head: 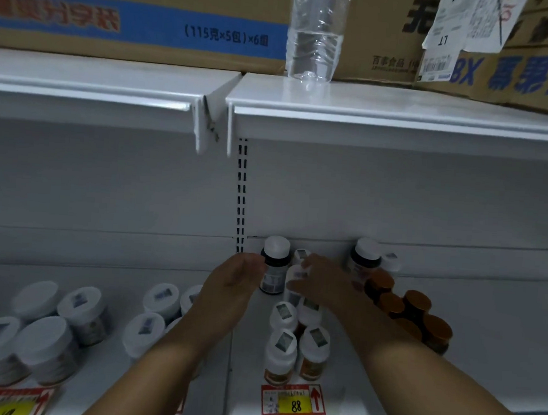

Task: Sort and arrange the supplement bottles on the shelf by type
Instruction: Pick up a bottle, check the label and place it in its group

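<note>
Overhead, cardboard boxes (137, 13) atop white shelving (402, 119).

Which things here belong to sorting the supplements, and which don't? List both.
Job:
dark bottle with white cap at left hand
white bottle under right hand
amber brown-capped bottles
wide white-lidded jars

Lying about:
clear plastic water bottle
cardboard boxes
red-and-yellow price tag

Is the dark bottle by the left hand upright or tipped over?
Upright. The dark bottle stands on the shelf with its white cap on top and label facing out; the left hand rests against its side.
</note>
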{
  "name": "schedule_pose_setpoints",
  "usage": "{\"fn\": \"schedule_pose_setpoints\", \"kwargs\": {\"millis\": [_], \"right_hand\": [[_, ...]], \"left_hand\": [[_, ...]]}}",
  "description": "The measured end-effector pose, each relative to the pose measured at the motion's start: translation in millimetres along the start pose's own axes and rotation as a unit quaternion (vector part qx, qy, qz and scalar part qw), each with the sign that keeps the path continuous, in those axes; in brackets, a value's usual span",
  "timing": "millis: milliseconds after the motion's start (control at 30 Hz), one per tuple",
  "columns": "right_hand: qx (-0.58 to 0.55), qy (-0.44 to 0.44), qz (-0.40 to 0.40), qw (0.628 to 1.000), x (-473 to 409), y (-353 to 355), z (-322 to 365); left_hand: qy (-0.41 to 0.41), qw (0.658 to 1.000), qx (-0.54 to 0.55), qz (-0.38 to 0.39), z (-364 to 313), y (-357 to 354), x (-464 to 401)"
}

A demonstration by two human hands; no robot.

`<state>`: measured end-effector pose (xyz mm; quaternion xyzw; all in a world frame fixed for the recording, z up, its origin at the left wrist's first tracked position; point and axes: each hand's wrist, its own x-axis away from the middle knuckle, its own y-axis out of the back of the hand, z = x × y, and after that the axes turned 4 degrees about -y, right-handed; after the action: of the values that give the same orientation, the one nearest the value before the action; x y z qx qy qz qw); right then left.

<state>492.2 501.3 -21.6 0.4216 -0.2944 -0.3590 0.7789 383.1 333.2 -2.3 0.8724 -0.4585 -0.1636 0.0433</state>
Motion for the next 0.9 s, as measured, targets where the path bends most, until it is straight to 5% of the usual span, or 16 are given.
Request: {"fn": "schedule_pose_setpoints", "kwargs": {"millis": [167, 267, 400, 500, 567, 700, 800, 900], "right_hand": [[-0.027, 0.011, -0.091, 0.995, 16.2, 30.5, 0.6], [-0.194, 0.056, -0.174, 0.964, 44.8, 71.3, -0.9], [-0.526, 0.120, 0.009, 0.842, 91.1, 80.3, 0.5], [-0.559, 0.126, 0.109, 0.812, 108.6, 60.1, 2.7], [-0.562, 0.128, 0.129, 0.807, 113.9, 47.7, 2.9], [-0.583, 0.095, 0.091, 0.802, 116.9, 35.6, 3.4], [-0.521, 0.060, 0.038, 0.851, 118.1, 27.7, 9.6], [-0.527, 0.054, 0.024, 0.848, 120.4, 24.3, 14.8]], "left_hand": [[-0.069, 0.995, -0.063, 0.021, -13.1, 6.6, 6.6], [-0.072, 0.997, 0.005, -0.002, -20.2, 12.6, 11.1], [0.137, 0.948, 0.281, 0.062, -13.3, 13.1, 20.9], [0.269, 0.870, 0.374, 0.173, -12.6, 7.6, 35.0], [0.274, 0.850, 0.404, 0.199, -13.5, 1.7, 42.7], [0.191, 0.898, 0.370, 0.139, -14.5, -10.3, 52.5], [0.090, 0.973, 0.212, 0.027, -15.7, -20.5, 59.7], [0.018, 0.993, 0.107, -0.042, -17.4, -25.4, 67.2]]}}
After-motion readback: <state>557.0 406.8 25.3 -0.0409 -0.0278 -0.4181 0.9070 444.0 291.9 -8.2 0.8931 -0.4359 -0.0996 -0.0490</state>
